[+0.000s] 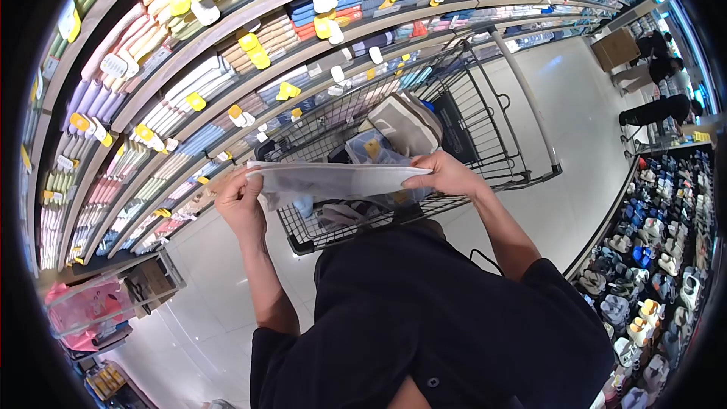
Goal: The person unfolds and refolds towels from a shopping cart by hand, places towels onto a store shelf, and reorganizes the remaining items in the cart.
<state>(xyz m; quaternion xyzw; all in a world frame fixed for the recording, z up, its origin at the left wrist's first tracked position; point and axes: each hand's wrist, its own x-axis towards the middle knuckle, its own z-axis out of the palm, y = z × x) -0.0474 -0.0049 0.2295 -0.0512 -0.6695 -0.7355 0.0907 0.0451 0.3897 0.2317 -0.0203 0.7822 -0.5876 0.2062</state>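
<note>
Over the wire basket of a shopping cart [530, 102], a person is holding a whitish flat item [322, 180], which looks partly see-through. The left hand [242, 195] has its fingers closed on one end, and the right hand [447, 176] pinches the other end narrowly, so the item is stretched between both hands. Below it, inside the cart, there lie a beige bag with pale trim [405, 127], a clear packet [371, 147] with something yellow on it, and a grey striped piece [350, 213]. Along the cart's far side run shelves [250, 15] full of folded goods, many with yellow tags. At the right side stands a display of shoes [644, 257]. Farther away, other people [657, 110] in dark clothes are near a brown box [615, 50].
</note>
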